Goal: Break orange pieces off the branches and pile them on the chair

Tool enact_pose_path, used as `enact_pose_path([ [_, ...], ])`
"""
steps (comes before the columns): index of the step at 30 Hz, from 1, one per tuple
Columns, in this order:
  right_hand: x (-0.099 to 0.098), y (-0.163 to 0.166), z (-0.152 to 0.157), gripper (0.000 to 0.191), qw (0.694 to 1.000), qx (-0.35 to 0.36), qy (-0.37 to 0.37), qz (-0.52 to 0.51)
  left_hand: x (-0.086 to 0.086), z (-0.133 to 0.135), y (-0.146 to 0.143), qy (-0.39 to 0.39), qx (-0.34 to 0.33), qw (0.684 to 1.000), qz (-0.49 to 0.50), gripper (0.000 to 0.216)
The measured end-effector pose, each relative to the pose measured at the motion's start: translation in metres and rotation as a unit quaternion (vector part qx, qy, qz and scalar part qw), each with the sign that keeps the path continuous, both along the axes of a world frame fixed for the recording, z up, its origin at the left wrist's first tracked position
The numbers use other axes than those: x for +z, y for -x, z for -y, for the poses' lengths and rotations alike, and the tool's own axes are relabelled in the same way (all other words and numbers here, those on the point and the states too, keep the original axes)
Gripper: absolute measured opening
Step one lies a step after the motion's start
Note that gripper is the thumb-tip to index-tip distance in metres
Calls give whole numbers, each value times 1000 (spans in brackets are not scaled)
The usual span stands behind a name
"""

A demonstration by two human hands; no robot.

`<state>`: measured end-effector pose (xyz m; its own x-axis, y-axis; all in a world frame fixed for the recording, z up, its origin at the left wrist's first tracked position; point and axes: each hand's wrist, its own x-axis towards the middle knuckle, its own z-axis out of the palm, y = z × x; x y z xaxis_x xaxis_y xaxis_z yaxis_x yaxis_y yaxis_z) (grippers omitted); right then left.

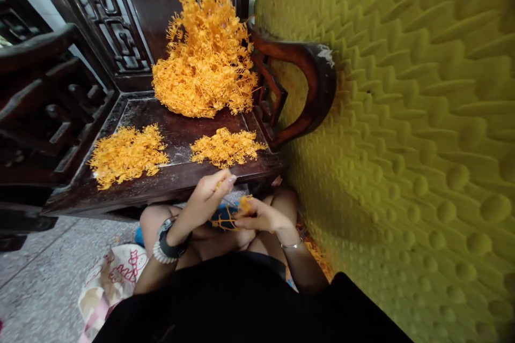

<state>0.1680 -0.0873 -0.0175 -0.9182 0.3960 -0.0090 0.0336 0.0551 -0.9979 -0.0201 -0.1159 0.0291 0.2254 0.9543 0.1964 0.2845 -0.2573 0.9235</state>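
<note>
Just in front of the chair seat, my left hand (205, 197) is closed in a pinch, with a bit of orange showing between thumb and fingers. My right hand (263, 217), lower and to the right, is closed on an orange spidery piece (245, 203) that looks like soft plastic. Thin orange strands (225, 220) hang beside its fingertips. Two flat heaps of similar pieces, a left heap (129, 155) and a right heap (227, 147), lie along the seat's front. Behind them rises a large orange pile (205, 59).
The dark wooden chair (177, 142) has a curved armrest (317, 86) at right. A yellow-green textured wall (402, 144) stands close on the right. On the speckled floor (52, 273) at left lies a white printed bag (120, 273). More orange pieces (316, 252) lie by the wall.
</note>
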Motion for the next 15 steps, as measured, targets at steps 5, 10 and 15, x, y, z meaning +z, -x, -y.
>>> enact_pose_path([
  [5, -7, 6, -1, 48, 999, -25, -37, 21, -9, -16, -7, -31, -161, 980, -112, 35],
  [10, -1, 8, -1, 46, 998, -65, -6, 27, -16, -10, -10, -35, -170, 980, -92, 40],
  [15, 8, 13, 19, 53, 978, -181, -53, -84, -13, 2, -18, -17, 76, 992, 102, 43],
])
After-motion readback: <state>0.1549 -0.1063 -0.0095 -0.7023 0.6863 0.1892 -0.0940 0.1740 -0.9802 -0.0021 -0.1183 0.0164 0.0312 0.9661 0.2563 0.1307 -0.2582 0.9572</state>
